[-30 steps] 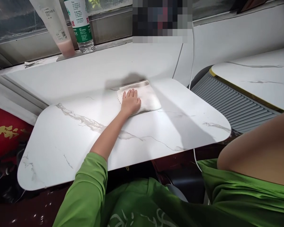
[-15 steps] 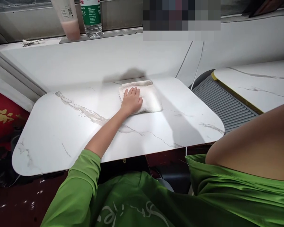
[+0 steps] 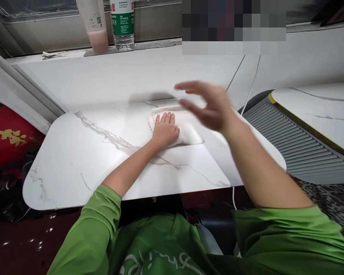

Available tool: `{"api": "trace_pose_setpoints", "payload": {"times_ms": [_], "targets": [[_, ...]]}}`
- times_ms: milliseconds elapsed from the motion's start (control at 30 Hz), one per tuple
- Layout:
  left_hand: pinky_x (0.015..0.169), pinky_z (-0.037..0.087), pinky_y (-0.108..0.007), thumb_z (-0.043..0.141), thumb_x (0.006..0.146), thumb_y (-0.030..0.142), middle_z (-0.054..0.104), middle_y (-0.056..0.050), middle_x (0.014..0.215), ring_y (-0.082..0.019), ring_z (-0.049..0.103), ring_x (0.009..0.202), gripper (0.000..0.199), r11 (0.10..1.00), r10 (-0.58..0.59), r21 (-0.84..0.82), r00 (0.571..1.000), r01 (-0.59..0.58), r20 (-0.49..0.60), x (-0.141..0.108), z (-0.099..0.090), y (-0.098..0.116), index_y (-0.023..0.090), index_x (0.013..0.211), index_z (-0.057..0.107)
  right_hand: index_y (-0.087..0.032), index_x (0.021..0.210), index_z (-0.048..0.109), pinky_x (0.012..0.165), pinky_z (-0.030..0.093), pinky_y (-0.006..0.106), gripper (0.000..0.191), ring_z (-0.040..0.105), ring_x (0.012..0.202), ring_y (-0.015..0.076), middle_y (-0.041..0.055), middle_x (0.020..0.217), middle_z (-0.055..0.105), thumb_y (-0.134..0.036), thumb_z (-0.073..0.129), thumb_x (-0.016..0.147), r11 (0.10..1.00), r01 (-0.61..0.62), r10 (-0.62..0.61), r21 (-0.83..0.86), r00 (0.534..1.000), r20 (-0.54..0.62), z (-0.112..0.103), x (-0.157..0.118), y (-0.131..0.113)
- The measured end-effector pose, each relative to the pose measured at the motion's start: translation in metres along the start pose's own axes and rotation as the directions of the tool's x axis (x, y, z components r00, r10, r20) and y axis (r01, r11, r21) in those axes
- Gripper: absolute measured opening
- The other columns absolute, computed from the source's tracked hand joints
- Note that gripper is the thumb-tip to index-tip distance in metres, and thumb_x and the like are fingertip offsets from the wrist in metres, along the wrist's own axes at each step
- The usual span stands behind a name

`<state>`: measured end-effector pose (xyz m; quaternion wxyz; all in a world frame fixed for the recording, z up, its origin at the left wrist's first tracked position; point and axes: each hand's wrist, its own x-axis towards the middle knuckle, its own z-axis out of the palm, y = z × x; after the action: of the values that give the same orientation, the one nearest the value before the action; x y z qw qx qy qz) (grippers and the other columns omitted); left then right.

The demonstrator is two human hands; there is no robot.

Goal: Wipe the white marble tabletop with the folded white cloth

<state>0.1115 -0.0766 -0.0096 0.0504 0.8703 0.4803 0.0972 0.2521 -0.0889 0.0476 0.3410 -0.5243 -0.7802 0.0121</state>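
Beneath my left hand (image 3: 165, 131) lies a folded white towel (image 3: 190, 131), flat on the white marbled tabletop (image 3: 71, 160) near its back edge. The fingers of that hand are stretched out and pressed on the cloth's left part, not gripping it. My right hand (image 3: 208, 105) hangs in the air above the towel's right side, somewhat blurred. Its thumb and fingers are apart, with nothing between them. It covers part of the towel's upper right corner.
On the ledge behind stand a cup of pink drink (image 3: 97, 30) and a green-labelled water bottle (image 3: 123, 25). White cables (image 3: 253, 82) run down the wall at right. Beyond them is a second marbled top with a ribbed grey side (image 3: 301, 141). A red bag (image 3: 11, 137) is at left.
My right arm has swung in from the right, bringing its hand over the towel. The left hand stays on the towel. The whole view has shifted slightly.
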Motion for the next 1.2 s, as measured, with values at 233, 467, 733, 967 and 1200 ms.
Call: {"api": "trace_pose_setpoints", "payload": {"times_ms": [233, 467, 733, 967, 1200], "targets": [[0.118, 0.008, -0.042, 0.024, 0.095, 0.024, 0.027, -0.013, 0.152, -0.024, 0.02, 0.142, 0.056, 1.0, 0.001, 0.001, 0.999, -0.001, 0.032, 0.001, -0.005, 0.0, 0.0, 0.145, 0.027, -0.005, 0.136, 0.045, 0.112, 0.027, 0.048, 0.055, 0.034, 0.136, 0.026, 0.0153, 0.143, 0.043, -0.03, 0.021, 0.094, 0.981, -0.103, 0.143, -0.167, 0.958, 0.25, 0.066, -0.016, 0.021], [0.113, 0.021, -0.048, 0.036, 0.089, 0.028, 0.037, -0.028, 0.142, -0.037, 0.032, 0.135, 0.059, 0.982, 0.158, 0.099, 0.987, -0.161, 0.043, -0.089, -0.024, 0.015, -0.009, 0.135, 0.039, -0.018, 0.14, 0.043, 0.115, 0.024, 0.048, 0.053, 0.031, 0.138, 0.0206, 0.0067, 0.146, 0.041, -0.036, 0.019, 0.096, 0.992, -0.12, 0.106, 0.045, 0.963, 0.249, 0.048, -0.087, -0.037], [0.117, 0.018, -0.04, 0.033, 0.09, 0.027, 0.025, -0.011, 0.152, -0.022, 0.012, 0.143, 0.058, 0.984, 0.161, -0.085, 0.985, -0.155, 0.059, -0.119, -0.032, -0.005, 0.007, 0.144, 0.031, -0.017, 0.147, 0.03, 0.114, 0.028, 0.048, 0.056, 0.03, 0.138, 0.0219, 0.0073, 0.146, 0.04, -0.023, 0.026, 0.091, 0.999, -0.004, -0.01, 0.05, 0.961, 0.275, 0.048, -0.106, -0.056], [0.118, 0.013, -0.034, 0.029, 0.09, 0.018, 0.024, -0.013, 0.152, -0.021, 0.018, 0.142, 0.056, 0.993, -0.11, -0.045, 0.994, 0.111, 0.003, -0.019, -0.023, -0.055, 0.0, 0.143, 0.029, -0.006, 0.133, 0.049, 0.113, 0.026, 0.046, 0.052, 0.037, 0.134, 0.0253, 0.0145, 0.141, 0.046, -0.02, 0.028, 0.087, 0.979, -0.089, 0.126, -0.184, 0.971, 0.201, 0.09, -0.01, -0.032], [0.115, 0.019, -0.035, 0.028, 0.092, 0.016, 0.042, -0.013, 0.144, -0.02, 0.032, 0.137, 0.049, 0.996, -0.055, 0.063, 0.996, 0.06, -0.076, 0.05, -0.022, -0.108, 0.005, 0.136, 0.044, -0.002, 0.126, 0.052, 0.114, 0.015, 0.05, 0.05, 0.041, 0.128, 0.0276, 0.019, 0.131, 0.055, -0.017, 0.027, 0.085, 0.955, -0.128, 0.176, -0.269, 0.971, 0.164, 0.129, 0.065, -0.003]]}}
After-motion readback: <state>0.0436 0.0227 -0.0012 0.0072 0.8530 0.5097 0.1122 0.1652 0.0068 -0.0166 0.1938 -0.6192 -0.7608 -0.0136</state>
